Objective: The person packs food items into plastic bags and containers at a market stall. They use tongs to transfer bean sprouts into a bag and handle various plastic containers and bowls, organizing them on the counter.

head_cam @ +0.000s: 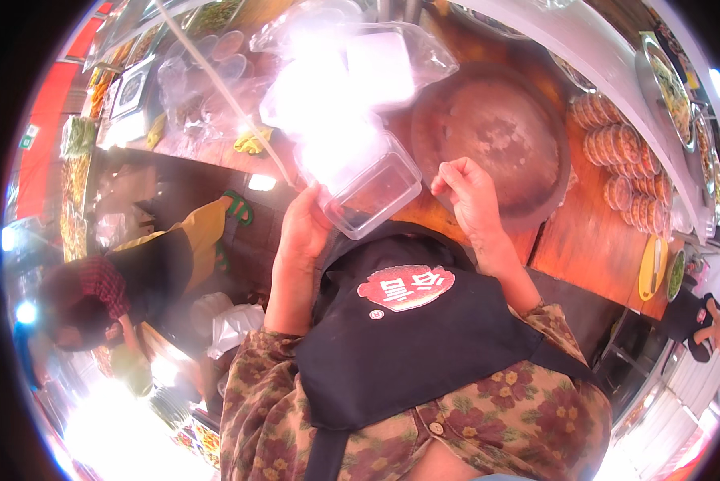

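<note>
My left hand (307,223) grips the near left corner of a clear rectangular plastic container (375,189), tilted above the table edge in front of my dark apron. To the right of the container, my right hand (465,186) is raised with its fingers curled in; whether anything thin is between them cannot be told. Beyond the container lie more plastic containers (381,66) in a clear bag, largely washed out by glare. A large round wooden board (495,144) rests on the table behind my right hand.
Stacked tubs of reddish food (621,147) stand at the right of the wooden table (594,258). Near its corner is a yellow board with a knife (653,267). Yellow gloves or cloth (253,141) lie at the left. One person (95,294) is at left, another (705,327) at far right.
</note>
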Demonstrator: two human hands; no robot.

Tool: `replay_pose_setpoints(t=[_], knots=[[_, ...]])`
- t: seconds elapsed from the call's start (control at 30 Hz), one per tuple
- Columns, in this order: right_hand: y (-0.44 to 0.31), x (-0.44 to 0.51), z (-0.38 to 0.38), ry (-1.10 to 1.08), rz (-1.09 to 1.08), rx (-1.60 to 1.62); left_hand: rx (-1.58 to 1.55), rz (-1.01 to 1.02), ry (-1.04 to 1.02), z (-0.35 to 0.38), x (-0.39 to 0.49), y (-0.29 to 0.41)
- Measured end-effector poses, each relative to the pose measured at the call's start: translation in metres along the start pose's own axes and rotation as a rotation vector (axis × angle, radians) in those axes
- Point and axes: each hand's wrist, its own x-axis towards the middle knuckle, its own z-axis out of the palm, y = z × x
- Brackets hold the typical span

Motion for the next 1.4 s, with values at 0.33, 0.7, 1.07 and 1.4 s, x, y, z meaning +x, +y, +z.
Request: replay_pose_setpoints(t=[0.33,0.7,1.07,1.4], knots=[[0.014,0.013,0.039,-0.238,-0.329,-0.449,-0.182,-0.078,-0.038,-0.036,0.015,0.006],[0.046,0.117,0.066,-0.18,-0.299,-0.673,0.155,0.416,0.256,-0.023,0.082,0.006],[0.091,0.126,0.038,-0.179,-0.264,-0.839,1.437,0.778,0.338,-0.045,0.09,-0.027],[0.043,0.082,0.054,-0.094,-0.371,-0.809,1.53,0.976,0.35,0.004,0.04,-0.013]])
